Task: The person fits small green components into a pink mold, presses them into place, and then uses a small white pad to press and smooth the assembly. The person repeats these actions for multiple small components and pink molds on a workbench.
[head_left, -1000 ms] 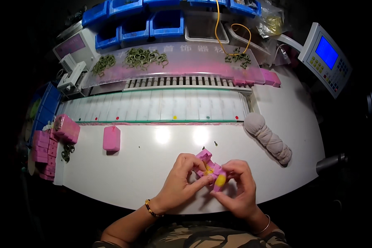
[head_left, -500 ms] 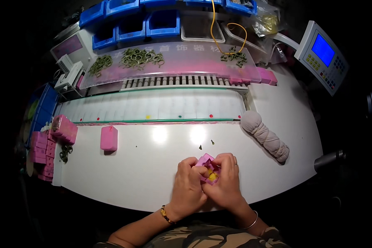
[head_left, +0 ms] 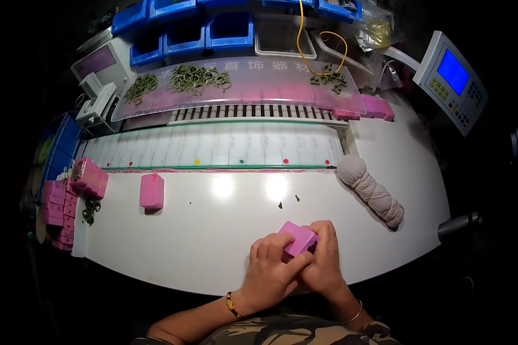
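Both hands grip a pink rubber mould (head_left: 297, 236) above the near part of the white table. My left hand (head_left: 269, 269) holds its left side with fingers curled and the thumb stretched across the front. My right hand (head_left: 325, 259) is wrapped around the right side. A smooth outer face of the mould shows, and its inside is mostly hidden. Just beyond lie two small dark green pieces (head_left: 280, 205). Farther left, another pink mould (head_left: 152, 192) stands alone with a red mark on top.
Pink moulds (head_left: 55, 202) are stacked at left beside dark green rings (head_left: 90, 211). A conveyor of white plates (head_left: 213, 146) crosses behind. Green ring-shaped pieces (head_left: 197, 79) lie on a translucent sheet. At right are a cloth roll (head_left: 371, 190) and a control panel (head_left: 451, 80).
The mould, spread with yellow showing inside, now turns a smooth outer face up. Both hands have shifted their grip and come slightly nearer. The white plates have moved left.
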`<act>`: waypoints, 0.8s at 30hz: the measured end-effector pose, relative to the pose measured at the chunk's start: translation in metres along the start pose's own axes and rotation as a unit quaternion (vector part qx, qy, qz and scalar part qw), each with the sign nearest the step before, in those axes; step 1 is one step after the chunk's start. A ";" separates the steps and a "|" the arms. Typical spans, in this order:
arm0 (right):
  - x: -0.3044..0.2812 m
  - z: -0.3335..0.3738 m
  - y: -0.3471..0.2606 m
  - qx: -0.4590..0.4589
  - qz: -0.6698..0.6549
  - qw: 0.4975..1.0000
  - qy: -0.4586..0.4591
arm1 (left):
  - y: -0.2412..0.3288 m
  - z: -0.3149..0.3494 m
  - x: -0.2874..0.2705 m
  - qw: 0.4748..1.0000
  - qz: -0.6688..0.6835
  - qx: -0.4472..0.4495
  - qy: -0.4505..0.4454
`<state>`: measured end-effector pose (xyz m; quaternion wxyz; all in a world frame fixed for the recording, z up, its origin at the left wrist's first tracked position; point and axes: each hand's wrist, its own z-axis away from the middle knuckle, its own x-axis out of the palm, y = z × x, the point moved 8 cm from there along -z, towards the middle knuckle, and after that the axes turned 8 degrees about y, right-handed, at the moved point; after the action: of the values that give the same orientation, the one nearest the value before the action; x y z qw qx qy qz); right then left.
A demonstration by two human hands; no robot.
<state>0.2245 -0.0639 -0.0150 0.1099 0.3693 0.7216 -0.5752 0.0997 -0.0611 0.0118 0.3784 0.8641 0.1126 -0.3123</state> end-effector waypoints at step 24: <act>-0.009 -0.021 -0.009 0.014 -0.243 0.970 -0.021 | -0.064 -0.022 -0.018 0.913 0.358 -0.193 0.038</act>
<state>0.2303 -0.0492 0.0041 -0.0232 0.1721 0.7793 -0.6022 0.0681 -0.0004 -0.0035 0.6198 0.7678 -0.1322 -0.0945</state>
